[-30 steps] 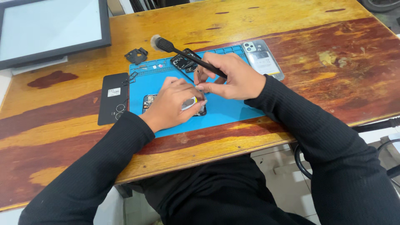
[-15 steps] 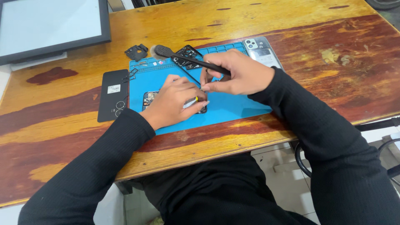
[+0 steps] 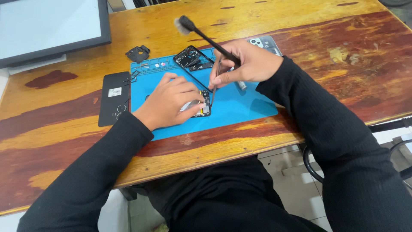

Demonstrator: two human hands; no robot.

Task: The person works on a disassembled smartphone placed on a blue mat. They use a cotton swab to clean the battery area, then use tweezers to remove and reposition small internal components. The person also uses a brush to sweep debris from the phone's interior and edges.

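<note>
The left hand (image 3: 169, 101) lies flat over an opened phone (image 3: 201, 104) near the middle of the blue repair mat (image 3: 240, 107), fingers spread and pressing it down rather than gripping. The right hand (image 3: 249, 64) is closed around two tools at once: fine tweezers (image 3: 214, 83) pinched between thumb and forefinger, tips down at the phone's upper edge, and a black-handled brush (image 3: 206, 38) whose pale bristles point toward the bench's far edge.

Judged from this, the step calls for a steady hold-down, with the tweezer tips kept low and moved lightly so nothing on the exposed board gets scratched.

The mat looks rubbery and matte, with moulded trays along its far edge. A thin black phone frame (image 3: 193, 58) rests there, a glossy black back cover (image 3: 113, 99) lies off the mat's left edge, and a small black bracket (image 3: 138, 53) sits beyond it. The wooden bench (image 3: 343, 51) is worn, streaked red and yellow.
</note>
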